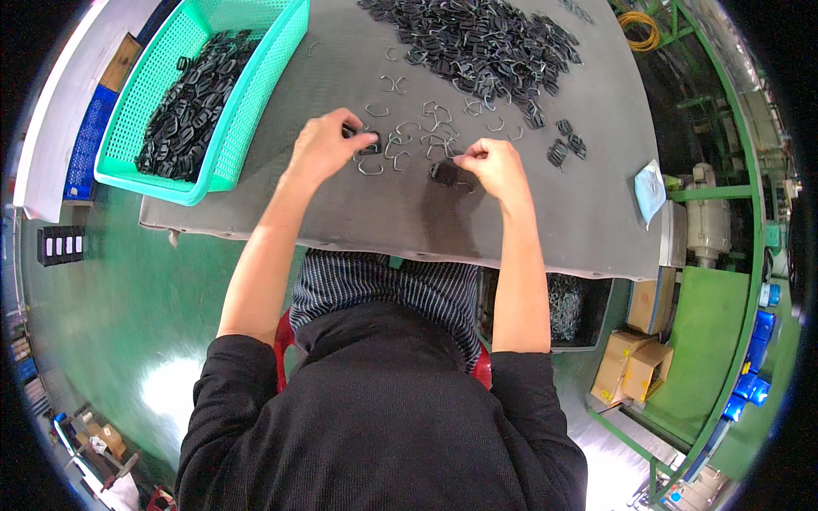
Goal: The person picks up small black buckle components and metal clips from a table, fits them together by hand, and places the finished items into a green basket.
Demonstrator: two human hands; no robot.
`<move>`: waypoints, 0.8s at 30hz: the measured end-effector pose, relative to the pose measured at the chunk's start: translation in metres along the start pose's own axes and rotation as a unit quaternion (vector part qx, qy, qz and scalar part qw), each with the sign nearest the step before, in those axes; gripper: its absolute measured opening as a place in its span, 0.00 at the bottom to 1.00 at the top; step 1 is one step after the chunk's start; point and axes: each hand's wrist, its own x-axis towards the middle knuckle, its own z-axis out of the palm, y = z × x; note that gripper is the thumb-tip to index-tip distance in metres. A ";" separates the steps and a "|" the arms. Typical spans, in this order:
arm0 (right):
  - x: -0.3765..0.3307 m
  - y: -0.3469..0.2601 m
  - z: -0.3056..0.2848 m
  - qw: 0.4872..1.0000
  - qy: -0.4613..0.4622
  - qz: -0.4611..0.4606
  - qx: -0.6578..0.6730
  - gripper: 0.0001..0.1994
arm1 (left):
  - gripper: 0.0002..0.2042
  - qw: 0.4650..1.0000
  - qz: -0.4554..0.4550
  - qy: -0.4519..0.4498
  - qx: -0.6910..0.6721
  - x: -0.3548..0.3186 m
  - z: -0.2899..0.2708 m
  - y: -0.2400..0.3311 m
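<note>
My left hand (322, 146) is closed, with dark plastic buckle pieces showing at its thumb and fingertips. One black buckle (371, 146) lies right at those fingertips. My right hand (496, 170) is pinched; what sits between its fingertips is too small to make out. Just left of it is a blurred black piece (445, 173) close to the table surface. Between and beyond my hands lie several loose bent wire hooks (439, 132). A large heap of black buckles (486, 47), some with wire hooks, covers the far side of the grey table (341, 204).
A turquoise basket (223, 162) of black buckles (192, 115) stands at the table's left. Several buckles (567, 143) lie apart to the right, near a pale blue packet (649, 194) at the edge. Under the table is a dark bin (588, 311) of metal pieces; cardboard boxes (626, 366) stand right.
</note>
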 end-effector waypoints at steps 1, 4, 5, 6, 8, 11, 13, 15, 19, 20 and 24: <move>0.000 0.002 -0.001 1.000 0.007 0.007 -0.002 0.15 | 0.17 0.999 -0.011 0.010 0.048 -0.002 0.005 0.004; -0.009 0.000 -0.001 0.999 0.022 0.028 -0.034 0.15 | 0.15 0.999 0.010 -0.026 0.015 0.003 0.005 0.008; -0.013 -0.005 0.002 0.998 0.016 0.027 -0.053 0.15 | 0.14 0.999 0.022 -0.047 -0.006 0.006 0.005 0.009; -0.017 -0.011 0.006 0.997 0.011 0.026 -0.071 0.15 | 0.13 0.997 0.040 -0.043 -0.050 0.007 0.006 0.009; -0.018 -0.019 0.011 0.998 -0.014 0.022 -0.051 0.14 | 0.10 0.987 0.081 -0.038 -0.136 0.012 0.003 0.008; -0.013 -0.026 0.014 0.999 -0.025 0.046 -0.004 0.14 | 0.08 0.986 0.119 0.009 -0.118 0.016 -0.001 0.010; -0.019 -0.023 0.017 0.999 0.021 0.015 -0.036 0.15 | 0.07 0.984 0.165 0.055 -0.049 0.017 0.001 0.012; -0.023 -0.022 0.018 0.997 0.033 -0.007 -0.069 0.17 | 0.06 0.973 0.210 0.098 0.005 0.018 0.006 0.013; -0.021 -0.018 0.020 1.000 -0.010 -0.028 0.000 0.18 | 0.08 0.971 0.216 0.102 0.019 0.020 0.015 0.011; -0.017 -0.012 0.020 0.997 -0.020 -0.033 0.067 0.17 | 0.07 0.972 0.213 0.091 0.023 0.022 0.016 0.012; -0.011 0.000 0.009 0.912 -0.047 0.045 0.406 0.12 | 0.07 0.973 0.209 0.090 0.024 0.023 0.005 0.010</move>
